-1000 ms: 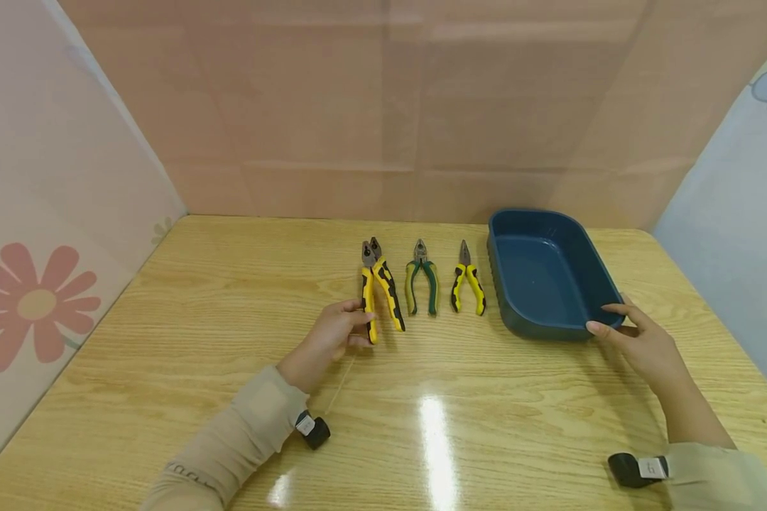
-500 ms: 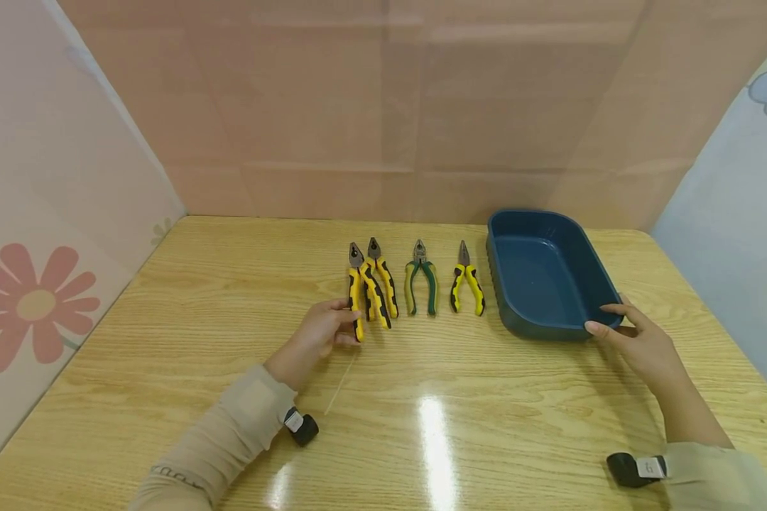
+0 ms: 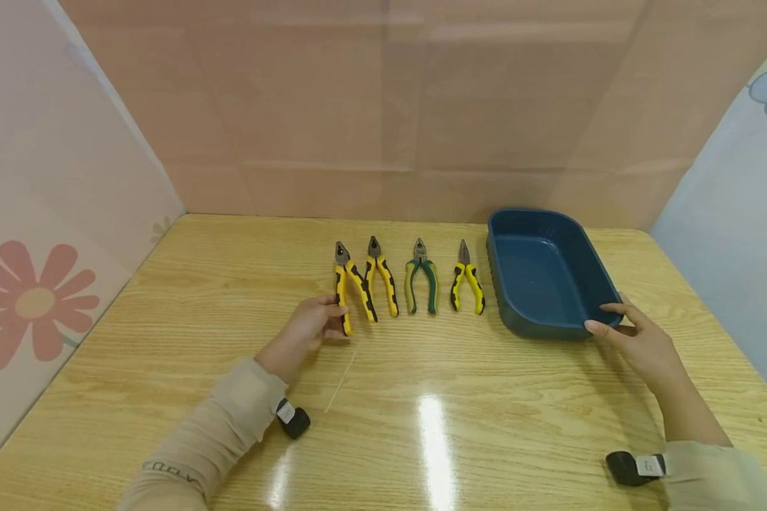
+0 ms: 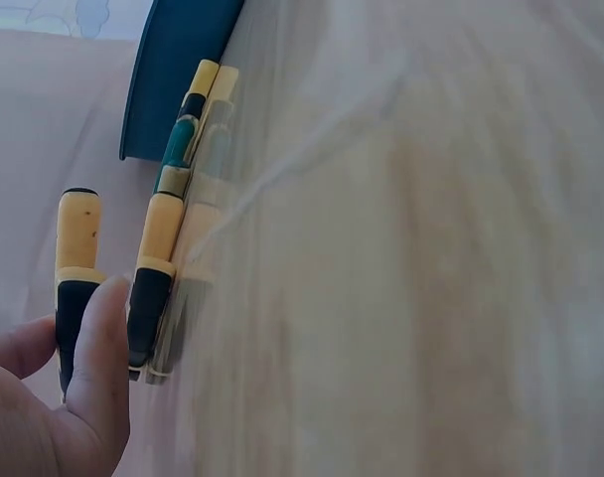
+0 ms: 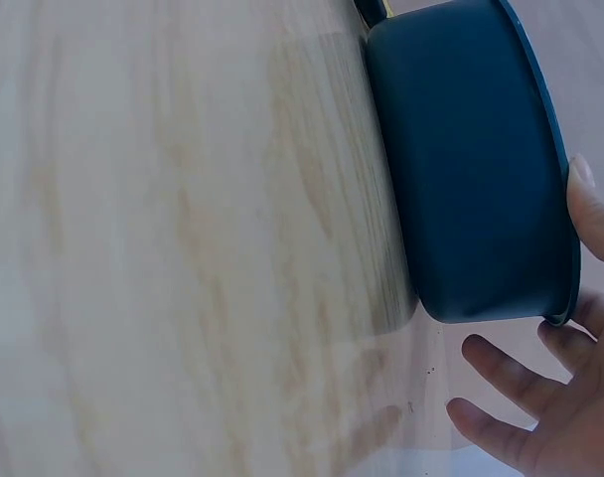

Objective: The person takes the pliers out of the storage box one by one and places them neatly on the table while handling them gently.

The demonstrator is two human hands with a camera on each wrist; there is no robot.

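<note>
In the head view my left hand [image 3: 303, 330] grips the left handle of yellow-and-black combination pliers [image 3: 361, 291], whose jaws point away from me. In the left wrist view, these pliers [image 4: 78, 234] stand off the table, apart from the others. Just to their right lie similar yellow-and-black combination pliers [image 3: 390, 287], then green-handled pliers [image 3: 431, 280] and yellow-and-black long-nose pliers [image 3: 475, 287]. My right hand [image 3: 648, 348] holds the near right corner of a dark blue plastic bin [image 3: 508, 312] by its rim. Thumb and forefinger are at the rim; the other fingers are spread below in the right wrist view.
The wooden table [image 3: 486, 426] carries everything. A thin pale strip [image 3: 341, 376] shows on the table near my left wrist. A pinkish back wall [image 3: 358, 128] closes the far edge, with patterned walls at both sides.
My left hand has moved left with the held combination pliers, from over the similar pair to that pair's left side. The right hand and bin have stayed put.
</note>
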